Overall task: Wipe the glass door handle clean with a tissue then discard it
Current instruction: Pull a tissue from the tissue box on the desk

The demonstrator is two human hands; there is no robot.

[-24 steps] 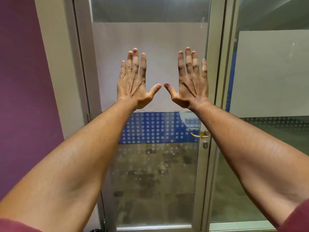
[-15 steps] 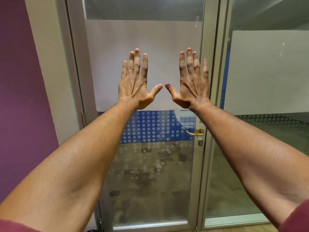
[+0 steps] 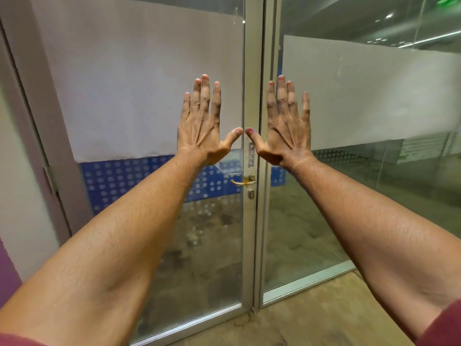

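Both arms stretched fwd & up, bare forearms, dark red sleeve edges at the elbows. Left hand [image 3: 203,126] raised w/ back toward the camera, fingers straight & close together pointing up, thumb angled out to the right. Right hand [image 3: 284,126] mirrors it: fingers straight up, little finger slightly apart, thumb angled left. Thumb tips nearly meet, small gap between them. Both hands sit above the door handle [image 3: 243,181], left hand up-left of it, right hand up-right. Neither hand holds anything.

I read one label [image 3: 251,154]: "PULL", letters stacked vertically, on the door frame [image 3: 250,71] above the handle [image 3: 243,182].
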